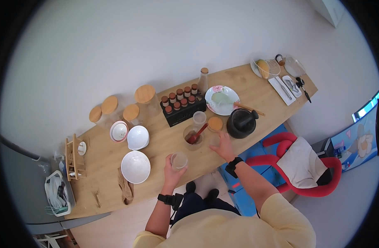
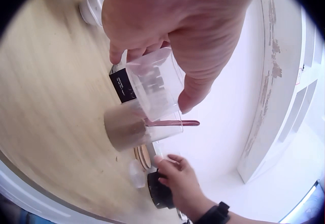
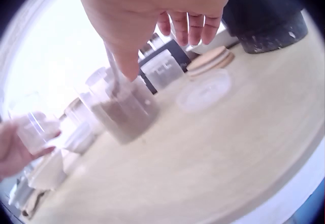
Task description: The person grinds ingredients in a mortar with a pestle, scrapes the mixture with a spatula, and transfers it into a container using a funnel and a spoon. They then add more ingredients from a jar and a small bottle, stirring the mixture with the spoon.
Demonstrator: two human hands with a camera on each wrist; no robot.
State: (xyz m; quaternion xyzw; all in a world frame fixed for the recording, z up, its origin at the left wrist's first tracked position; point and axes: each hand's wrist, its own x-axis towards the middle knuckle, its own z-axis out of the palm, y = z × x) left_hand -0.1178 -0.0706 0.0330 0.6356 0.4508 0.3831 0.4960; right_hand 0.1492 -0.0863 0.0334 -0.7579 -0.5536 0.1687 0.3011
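My left hand (image 1: 171, 173) grips a small clear plastic cup (image 2: 152, 86) by its side, just in front of the table edge in the head view. Close by stands a clear jar (image 3: 124, 114) of brown powder, with a red-handled spoon (image 1: 198, 133) leaning out of it. My right hand (image 1: 223, 149) hovers between that jar and the dark mortar (image 1: 240, 129), fingers pointing down and holding nothing. Beneath it lies a translucent plastic lid (image 3: 205, 89). Another clear plastic cup (image 1: 199, 118) and a round wooden lid (image 1: 216, 123) sit behind.
A black rack (image 1: 185, 115) of cork-topped bottles stands at the back, beside a floral plate (image 1: 214, 109). White bowls (image 1: 135, 167) and a brown cloth (image 1: 125, 188) lie to the left. Wood-lidded jars (image 1: 145, 95) line the wall. A red chair (image 1: 334, 177) is at right.
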